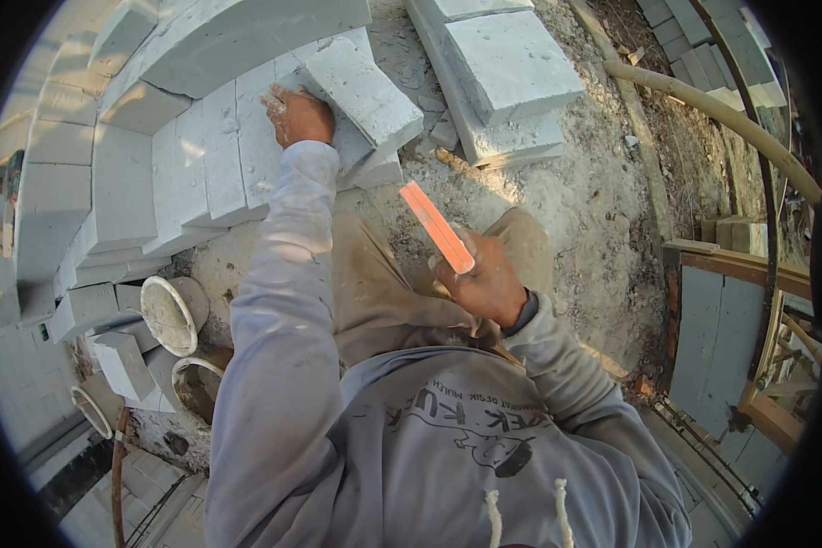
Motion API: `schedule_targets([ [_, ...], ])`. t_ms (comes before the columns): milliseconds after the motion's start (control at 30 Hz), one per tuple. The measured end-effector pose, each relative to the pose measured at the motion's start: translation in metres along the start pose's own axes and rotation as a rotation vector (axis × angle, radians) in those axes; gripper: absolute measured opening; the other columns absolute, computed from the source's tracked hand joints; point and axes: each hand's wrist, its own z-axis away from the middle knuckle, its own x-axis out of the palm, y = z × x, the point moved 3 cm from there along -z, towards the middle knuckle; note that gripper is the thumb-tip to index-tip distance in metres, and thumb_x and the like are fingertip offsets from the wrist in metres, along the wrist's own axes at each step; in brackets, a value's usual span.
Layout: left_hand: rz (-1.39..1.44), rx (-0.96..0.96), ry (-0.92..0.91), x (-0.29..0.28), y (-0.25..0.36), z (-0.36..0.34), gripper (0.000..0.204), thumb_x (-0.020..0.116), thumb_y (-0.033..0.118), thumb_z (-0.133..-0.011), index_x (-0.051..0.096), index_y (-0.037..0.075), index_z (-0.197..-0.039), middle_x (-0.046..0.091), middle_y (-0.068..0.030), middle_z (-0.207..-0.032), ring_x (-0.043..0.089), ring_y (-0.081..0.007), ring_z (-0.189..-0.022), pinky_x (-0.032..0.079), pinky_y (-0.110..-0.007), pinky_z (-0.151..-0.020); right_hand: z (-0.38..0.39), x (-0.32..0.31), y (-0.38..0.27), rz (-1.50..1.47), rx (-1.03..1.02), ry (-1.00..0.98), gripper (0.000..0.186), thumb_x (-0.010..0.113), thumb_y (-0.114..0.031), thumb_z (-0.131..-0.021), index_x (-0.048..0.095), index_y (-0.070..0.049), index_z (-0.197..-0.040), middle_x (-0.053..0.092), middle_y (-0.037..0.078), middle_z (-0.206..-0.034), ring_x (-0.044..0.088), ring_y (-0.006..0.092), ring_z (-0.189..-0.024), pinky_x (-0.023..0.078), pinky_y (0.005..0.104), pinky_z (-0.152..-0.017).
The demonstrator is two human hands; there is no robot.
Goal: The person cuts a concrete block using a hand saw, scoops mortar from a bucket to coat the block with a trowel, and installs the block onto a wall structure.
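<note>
My left hand (301, 117) reaches out onto the pale grey wall blocks (212, 151), its dusty fingers apart against their surface. Right beside it lies a loose, tilted pale block (365, 89); whether the hand touches its edge is hard to see. Closer to my body, my right hand (486, 281) is closed around a hand tool (437, 224) with a long, narrow orange body. A thin line runs along the orange part, and its grip is mostly hidden in my fingers.
A curved block course (256, 36) rises at far left. More blocks (511, 68) are stacked at far right. Dusty white buckets (169, 315) stand left of me beside small block pieces (123, 365). A bent pole (721, 110) crosses the right side above rough ground (603, 228).
</note>
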Motion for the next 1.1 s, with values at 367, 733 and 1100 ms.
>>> schedule_targets([
  [367, -0.222, 0.07, 0.032, 0.016, -0.008, -0.014, 0.055, 0.036, 0.027, -0.098, 0.026, -0.003, -0.143, 0.023, -0.0263, -0.148, 0.03, -0.0383, -0.135, 0.029, -0.039, -0.11, -0.012, -0.011, 0.003, 0.045, 0.086, -0.079, 0.031, 0.059, -0.001, -0.076, 0.06, 0.0, -0.107, 0.063, 0.01, -0.076, 0.063, 0.0205, -0.07, 0.049, 0.031, -0.068],
  [733, -0.074, 0.029, -0.024, 0.01, 0.015, -0.001, 0.056, 0.038, 0.028, -0.097, 0.026, -0.002, -0.143, 0.023, -0.0266, -0.148, 0.032, -0.0375, -0.134, 0.031, -0.038, -0.109, -0.01, -0.018, 0.0, -0.099, 0.106, -0.001, 0.015, 0.059, -0.006, -0.078, 0.058, 0.0, -0.092, 0.059, 0.015, -0.072, 0.06, 0.0252, -0.064, 0.046, 0.035, -0.062],
  [1100, -0.046, -0.015, -0.032, 0.003, 0.017, -0.001, 0.058, 0.041, 0.027, -0.096, 0.025, -0.004, -0.143, 0.022, -0.027, -0.148, 0.034, -0.039, -0.133, 0.032, -0.039, -0.109, 0.044, -0.029, 0.007, -0.137, 0.22, -0.045, 0.026, 0.059, -0.003, -0.076, 0.06, -0.001, -0.102, 0.064, 0.015, -0.082, 0.064, 0.0259, -0.072, 0.049, 0.0321, -0.068],
])
